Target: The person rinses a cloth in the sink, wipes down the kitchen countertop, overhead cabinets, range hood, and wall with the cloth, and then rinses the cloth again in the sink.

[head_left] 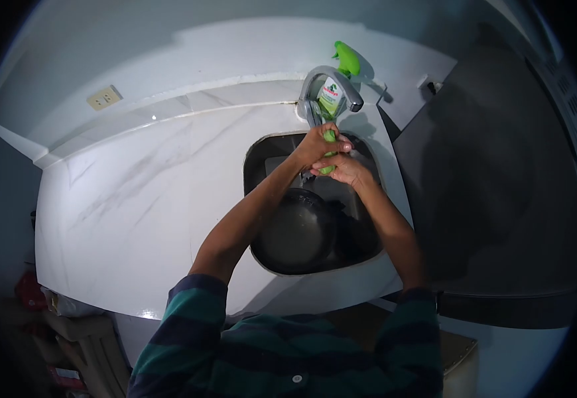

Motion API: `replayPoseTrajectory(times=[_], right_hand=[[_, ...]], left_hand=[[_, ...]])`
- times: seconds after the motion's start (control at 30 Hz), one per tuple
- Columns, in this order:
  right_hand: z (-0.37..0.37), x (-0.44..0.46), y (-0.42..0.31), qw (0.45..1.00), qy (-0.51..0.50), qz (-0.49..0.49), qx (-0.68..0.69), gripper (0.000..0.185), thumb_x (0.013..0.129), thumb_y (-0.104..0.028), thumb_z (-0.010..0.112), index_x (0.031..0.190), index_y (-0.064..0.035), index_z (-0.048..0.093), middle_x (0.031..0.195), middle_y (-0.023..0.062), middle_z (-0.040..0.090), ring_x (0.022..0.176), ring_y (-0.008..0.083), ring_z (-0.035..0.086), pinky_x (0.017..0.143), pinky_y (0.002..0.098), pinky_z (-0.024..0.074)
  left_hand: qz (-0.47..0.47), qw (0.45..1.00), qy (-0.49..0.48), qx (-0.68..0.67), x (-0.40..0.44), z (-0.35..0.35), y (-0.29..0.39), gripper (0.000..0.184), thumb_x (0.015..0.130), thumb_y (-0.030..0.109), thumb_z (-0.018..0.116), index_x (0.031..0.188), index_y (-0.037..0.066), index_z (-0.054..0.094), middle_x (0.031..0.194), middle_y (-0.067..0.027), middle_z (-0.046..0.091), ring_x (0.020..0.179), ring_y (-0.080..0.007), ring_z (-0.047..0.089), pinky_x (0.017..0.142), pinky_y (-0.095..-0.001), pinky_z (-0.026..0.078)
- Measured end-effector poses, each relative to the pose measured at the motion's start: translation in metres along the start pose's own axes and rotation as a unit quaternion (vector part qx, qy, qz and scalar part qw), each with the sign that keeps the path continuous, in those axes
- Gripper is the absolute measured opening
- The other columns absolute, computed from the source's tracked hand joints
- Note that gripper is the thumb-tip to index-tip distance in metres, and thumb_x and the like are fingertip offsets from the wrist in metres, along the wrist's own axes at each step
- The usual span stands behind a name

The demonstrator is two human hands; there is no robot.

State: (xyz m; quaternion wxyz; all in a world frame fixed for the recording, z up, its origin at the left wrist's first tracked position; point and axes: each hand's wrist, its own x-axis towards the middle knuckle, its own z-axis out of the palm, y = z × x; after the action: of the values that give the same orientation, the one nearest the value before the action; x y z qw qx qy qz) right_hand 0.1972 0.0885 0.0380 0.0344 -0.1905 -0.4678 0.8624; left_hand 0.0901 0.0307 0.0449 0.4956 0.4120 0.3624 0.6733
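Observation:
Both hands are together over the far part of the dark sink (249, 174). My left hand (316, 147) is closed around a bright green piece that looks like a sponge (329, 136). Pressed against it from the other side, my right hand (347, 168) grips its lower end. Fingers cover much of the sponge, so its full shape is hidden. Below the hands, a round black pan (293, 232) sits in the sink, and its inside looks wet. Just beyond my left hand rises the grey curved faucet (315, 79).
Behind the faucet stands a spray bottle (330, 96) with a green trigger head. The white marbled counter (136, 199) stretches to the left, below a wall outlet (105, 98). A large dark surface (494, 172) borders the sink counter on the right.

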Motion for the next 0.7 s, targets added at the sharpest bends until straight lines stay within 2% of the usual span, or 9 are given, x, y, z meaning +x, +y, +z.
replayPoseTrajectory(times=[0.03,0.13,0.23,0.33,0.43,0.53,0.57,0.67,0.7], right_hand=[[-0.006,0.010,0.003,0.998,-0.005,0.038,-0.050,0.021,0.068,0.005,0.064,0.084,-0.0046,0.055,0.076,0.0075,0.057,0.071,0.0182,0.059,0.058,0.0294,0.0486],[-0.010,0.016,0.003,0.991,0.016,0.054,-0.121,0.016,0.068,0.004,0.062,0.077,-0.0056,0.053,0.069,0.0071,0.055,0.057,0.0161,0.057,0.046,0.0252,0.0433],[-0.026,0.023,0.010,0.997,0.032,0.029,-0.068,0.013,0.068,0.000,0.061,0.072,-0.0064,0.050,0.061,0.0043,0.051,0.049,0.0125,0.053,0.040,0.0219,0.0378],[-0.025,0.033,0.020,0.949,0.123,0.014,-0.289,0.004,0.069,-0.004,0.055,0.071,-0.0006,0.052,0.061,0.0120,0.056,0.051,0.0238,0.057,0.044,0.0315,0.0432],[-0.016,0.037,0.034,0.806,0.200,-0.093,-0.550,0.013,0.070,-0.007,0.052,0.071,0.0056,0.054,0.069,0.0238,0.059,0.064,0.0384,0.058,0.058,0.0420,0.0469],[-0.024,0.041,0.061,0.739,0.246,-0.086,-0.622,0.019,0.072,-0.010,0.051,0.072,0.0084,0.056,0.079,0.0302,0.055,0.080,0.0437,0.053,0.073,0.0454,0.0443],[-0.036,0.046,0.077,0.727,0.252,-0.078,-0.633,0.024,0.072,-0.015,0.055,0.077,0.0081,0.057,0.077,0.0277,0.058,0.081,0.0409,0.056,0.072,0.0433,0.0458],[-0.029,0.041,0.084,0.697,0.288,-0.010,-0.657,0.029,0.070,-0.017,0.059,0.086,0.0064,0.057,0.084,0.0255,0.059,0.087,0.0370,0.056,0.074,0.0413,0.0459],[-0.026,0.044,0.081,0.714,0.260,0.021,-0.650,0.038,0.065,-0.020,0.066,0.093,0.0044,0.055,0.095,0.0241,0.058,0.091,0.0338,0.057,0.078,0.0390,0.0452]], left_hand=[[-0.027,0.999,0.016,-0.007,0.001,-0.002,0.003,0.022,0.073,0.006,0.067,0.077,0.006,0.045,0.070,-0.0051,0.058,0.064,-0.0114,0.058,0.058,-0.0238,0.048],[-0.047,0.997,0.057,0.003,0.009,-0.005,0.003,0.019,0.078,0.012,0.064,0.076,0.007,0.046,0.061,-0.0017,0.053,0.050,-0.0078,0.049,0.045,-0.0204,0.040],[-0.071,0.990,0.122,-0.012,0.016,-0.009,-0.006,0.018,0.080,0.018,0.062,0.074,0.009,0.047,0.053,0.0015,0.046,0.041,-0.0056,0.039,0.037,-0.0199,0.031],[-0.087,0.976,0.190,-0.060,0.017,-0.011,-0.013,0.023,0.080,0.026,0.062,0.071,0.011,0.048,0.049,0.0035,0.040,0.037,-0.0050,0.032,0.034,-0.0204,0.026],[-0.074,0.960,0.269,-0.014,0.014,-0.012,-0.027,0.036,0.080,0.038,0.059,0.061,0.011,0.044,0.048,0.0037,0.037,0.036,-0.0052,0.031,0.033,-0.0212,0.025],[-0.063,0.932,0.354,0.042,0.011,-0.018,-0.049,0.041,0.082,0.040,0.054,0.059,0.007,0.047,0.047,0.0011,0.039,0.037,-0.0081,0.036,0.034,-0.0240,0.028],[-0.097,0.930,0.354,-0.036,0.008,-0.024,-0.058,0.044,0.082,0.042,0.053,0.058,0.006,0.048,0.048,0.0014,0.040,0.039,-0.0086,0.037,0.036,-0.0255,0.030],[-0.138,0.914,0.365,-0.115,-0.014,-0.026,-0.064,0.039,0.078,0.042,0.059,0.060,0.009,0.047,0.048,0.0030,0.037,0.040,-0.0076,0.037,0.037,-0.0229,0.029],[-0.129,0.929,0.345,-0.043,-0.019,-0.029,-0.065,0.035,0.073,0.038,0.065,0.070,0.005,0.053,0.053,0.0015,0.041,0.047,-0.0122,0.044,0.046,-0.0247,0.039]])
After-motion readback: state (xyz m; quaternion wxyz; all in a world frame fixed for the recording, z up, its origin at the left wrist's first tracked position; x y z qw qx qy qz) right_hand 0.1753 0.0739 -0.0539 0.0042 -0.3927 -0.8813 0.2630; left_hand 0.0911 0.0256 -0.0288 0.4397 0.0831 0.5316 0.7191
